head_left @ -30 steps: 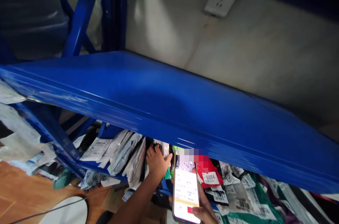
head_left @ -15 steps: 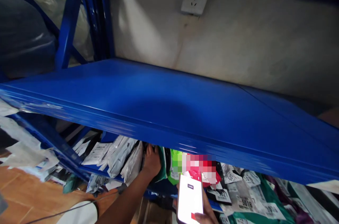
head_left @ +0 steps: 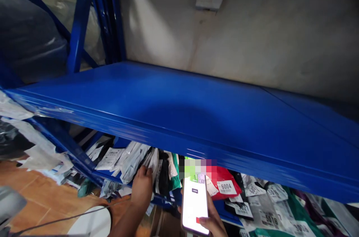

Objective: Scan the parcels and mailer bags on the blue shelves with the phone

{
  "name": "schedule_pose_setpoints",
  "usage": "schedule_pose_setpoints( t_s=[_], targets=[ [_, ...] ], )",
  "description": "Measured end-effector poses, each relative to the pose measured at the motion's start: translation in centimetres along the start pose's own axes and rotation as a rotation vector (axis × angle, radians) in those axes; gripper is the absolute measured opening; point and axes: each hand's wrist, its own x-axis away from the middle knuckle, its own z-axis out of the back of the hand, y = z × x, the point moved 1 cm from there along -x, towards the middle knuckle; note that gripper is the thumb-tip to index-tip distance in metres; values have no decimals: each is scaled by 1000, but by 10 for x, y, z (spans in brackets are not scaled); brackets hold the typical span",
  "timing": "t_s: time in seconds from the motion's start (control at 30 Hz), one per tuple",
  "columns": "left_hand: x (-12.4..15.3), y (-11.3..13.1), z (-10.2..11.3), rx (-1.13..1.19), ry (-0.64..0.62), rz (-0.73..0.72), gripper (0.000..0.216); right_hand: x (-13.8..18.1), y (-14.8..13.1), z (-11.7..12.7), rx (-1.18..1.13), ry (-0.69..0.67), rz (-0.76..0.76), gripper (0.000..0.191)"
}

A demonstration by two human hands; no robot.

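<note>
My left hand [head_left: 143, 184] is closed on the edge of a grey-white mailer bag [head_left: 153, 162], one of a row of parcels standing under the blue shelf; its fingertips are partly hidden. Just right of it stand a black mailer bag [head_left: 163, 177] and a green one [head_left: 176, 177]. My right hand [head_left: 214, 220] is wrapped round a smartphone [head_left: 193, 203] with a lit, mostly white screen, its thumb near a red button. Behind the phone, a red mailer bag [head_left: 227, 181] carries a label reading 6004. Part of the area above the phone is pixelated.
A blue metal shelf [head_left: 168, 106] spans the view above the parcels. Labelled bags [head_left: 272, 214] lie at the lower right. A blue upright [head_left: 77, 24] stands at the left. Below are a round white object [head_left: 94, 222], a thin cable [head_left: 112, 206] and a cardboard box [head_left: 169, 224].
My left hand has moved left from beside the green bag to the grey-white bag. The phone now sits slightly further left, uncovering more of the red bag. The view has shifted a little.
</note>
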Motion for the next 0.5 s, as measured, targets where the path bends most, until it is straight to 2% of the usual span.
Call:
schedule_pose_setpoints(
  t_s=[0.13, 0.27, 0.37, 0.5],
  targets=[
    [-9, 12, -12, 123, 31, 50, 44, -2, 4, -2, -6, -10, -24, 116],
    [-20, 9, -20, 176, 44, 57, 37, -2, 7, -4, 22, 4, -15, 108],
    [-23, 12, -33, 120, 85, -3, 39, 0, 11, -7, 75, 36, -24, 100],
    [-19, 31, -59, 49, 180, -124, 43, 0, 17, -11, 56, 87, -54, 95]
  ],
)
